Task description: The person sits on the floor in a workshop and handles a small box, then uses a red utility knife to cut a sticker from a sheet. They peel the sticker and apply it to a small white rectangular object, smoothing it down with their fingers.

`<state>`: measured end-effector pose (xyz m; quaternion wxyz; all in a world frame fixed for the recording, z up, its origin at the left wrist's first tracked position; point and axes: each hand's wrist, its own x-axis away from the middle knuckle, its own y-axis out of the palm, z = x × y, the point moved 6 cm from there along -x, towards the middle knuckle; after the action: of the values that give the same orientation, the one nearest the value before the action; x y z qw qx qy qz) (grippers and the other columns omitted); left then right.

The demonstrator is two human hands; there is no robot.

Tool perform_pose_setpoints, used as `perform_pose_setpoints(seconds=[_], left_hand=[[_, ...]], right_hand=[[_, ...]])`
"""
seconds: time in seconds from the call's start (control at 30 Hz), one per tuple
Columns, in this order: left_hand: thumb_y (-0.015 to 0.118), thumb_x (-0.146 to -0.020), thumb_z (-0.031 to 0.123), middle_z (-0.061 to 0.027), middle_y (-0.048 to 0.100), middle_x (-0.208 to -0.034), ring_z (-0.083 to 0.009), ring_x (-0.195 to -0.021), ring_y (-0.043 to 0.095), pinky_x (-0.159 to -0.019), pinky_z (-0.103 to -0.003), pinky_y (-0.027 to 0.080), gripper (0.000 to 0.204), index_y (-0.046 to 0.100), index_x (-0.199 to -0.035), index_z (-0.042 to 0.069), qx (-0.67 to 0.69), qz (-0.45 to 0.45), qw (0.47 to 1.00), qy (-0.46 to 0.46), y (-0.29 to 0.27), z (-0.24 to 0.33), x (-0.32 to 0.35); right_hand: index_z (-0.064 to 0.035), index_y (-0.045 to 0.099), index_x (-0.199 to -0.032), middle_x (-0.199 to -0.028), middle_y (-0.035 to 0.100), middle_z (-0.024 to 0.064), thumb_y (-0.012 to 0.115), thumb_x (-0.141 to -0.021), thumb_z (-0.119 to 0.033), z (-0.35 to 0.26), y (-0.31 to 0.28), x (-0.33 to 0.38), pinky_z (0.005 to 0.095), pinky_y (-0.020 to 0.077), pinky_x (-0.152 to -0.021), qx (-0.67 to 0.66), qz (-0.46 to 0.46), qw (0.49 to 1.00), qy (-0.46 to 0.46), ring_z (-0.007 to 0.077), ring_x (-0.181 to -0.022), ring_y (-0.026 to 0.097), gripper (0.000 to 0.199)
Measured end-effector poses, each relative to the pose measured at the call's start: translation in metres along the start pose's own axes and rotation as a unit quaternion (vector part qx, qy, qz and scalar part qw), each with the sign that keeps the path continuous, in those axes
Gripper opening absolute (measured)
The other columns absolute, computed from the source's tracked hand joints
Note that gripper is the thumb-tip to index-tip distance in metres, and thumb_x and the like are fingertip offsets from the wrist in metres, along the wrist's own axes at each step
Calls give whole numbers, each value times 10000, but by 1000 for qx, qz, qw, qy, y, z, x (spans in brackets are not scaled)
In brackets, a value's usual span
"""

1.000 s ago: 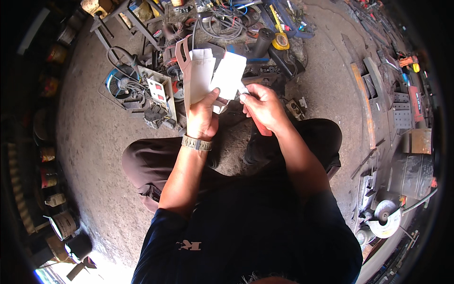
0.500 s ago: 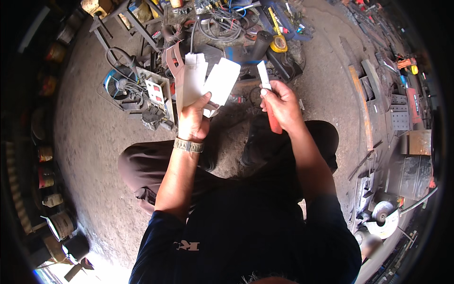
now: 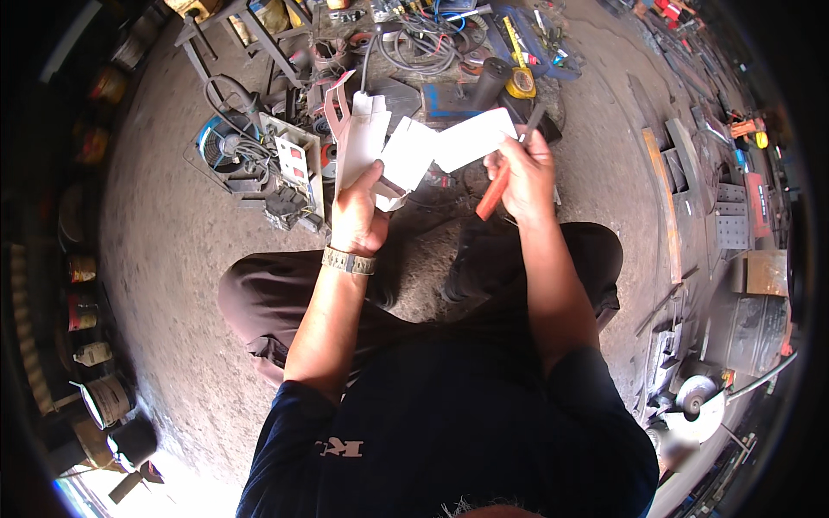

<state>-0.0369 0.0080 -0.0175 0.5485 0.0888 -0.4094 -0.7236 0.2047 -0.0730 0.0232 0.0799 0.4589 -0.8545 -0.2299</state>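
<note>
An opened-out thin cardboard box (image 3: pixel 361 142), with white inner faces and a reddish edge, is gripped by my left hand (image 3: pixel 358 211), thumb on top. A white panel (image 3: pixel 408 154) slants out beside that thumb. My right hand (image 3: pixel 527 177) is closed around a red-handled knife (image 3: pixel 493 194), its dark blade pointing up and away. Those same fingers pinch the right end of a white card piece (image 3: pixel 475 140), which reaches left to the panel's edge. Whether the card piece and panel are joined, I cannot tell.
Ahead lie coiled cables (image 3: pixel 423 47), a yellow tape measure (image 3: pixel 521 83) and a blue tool tray (image 3: pixel 553 65). At the left stands a machine with its casing off (image 3: pixel 294 164). Metal bars and a perforated plate (image 3: pixel 732 220) lie right, with an angle grinder (image 3: pixel 698 401) nearer.
My right hand has moved up and turned, tilting the knife; it now pinches a white card piece. My left hand still holds the box, with the panel tilted slightly differently.
</note>
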Motion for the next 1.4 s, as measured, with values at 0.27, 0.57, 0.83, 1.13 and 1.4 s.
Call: perform_pose_setpoints(seconds=[0.27, 0.57, 0.83, 1.13, 1.4], left_hand=[[756, -945, 98, -82, 732, -1180, -206, -1049, 717, -895, -349, 579, 371, 673, -1294, 8, 47, -23, 993, 104, -19, 29, -1], [708, -1022, 402, -81, 710, -1094, -202, -878, 699, -758, -354, 581, 459, 630, -1260, 17, -159, 118, 904, 380, -101, 261, 87], [826, -876, 499, -145, 749, -1034, -235, -931, 710, -860, -373, 557, 659, 703, -1210, -55, -368, 501, 774, 122, -429, 209, 115], [762, -942, 382, -106, 700, -895, -261, -746, 694, -576, -428, 533, 418, 667, -1115, 13, -123, 576, 808, -20, -579, -44, 125], [637, -1038, 344, -165, 718, -1180, -293, -959, 739, -804, -388, 617, 419, 663, -1277, 1, -109, 513, 834, -172, -641, -133, 161]], right_hand=[[-79, 655, -1075, -915, 713, 30, 689, -1007, -50, -24, -50, 14, 250, 494, -523, 87, -5, 996, 14, 104, -638, 631, 81], [-100, 632, -1010, -858, 699, 15, 732, -987, -83, -17, -72, 15, 245, 462, -512, 71, 38, 996, 38, 91, -607, 603, 103], [-85, 663, -1044, -906, 715, 38, 714, -1000, -76, -54, -72, -2, 265, 457, -546, 100, 41, 994, 15, 113, -646, 604, 67], [-90, 647, -1119, -935, 724, 53, 728, -996, -82, -90, -115, 21, 271, 495, -581, 231, 117, 965, 48, 117, -708, 657, 148], [-37, 669, -1079, -792, 690, 43, 761, -965, -86, -143, -108, 17, 278, 499, -529, 234, 122, 964, -43, 140, -577, 620, 154]])
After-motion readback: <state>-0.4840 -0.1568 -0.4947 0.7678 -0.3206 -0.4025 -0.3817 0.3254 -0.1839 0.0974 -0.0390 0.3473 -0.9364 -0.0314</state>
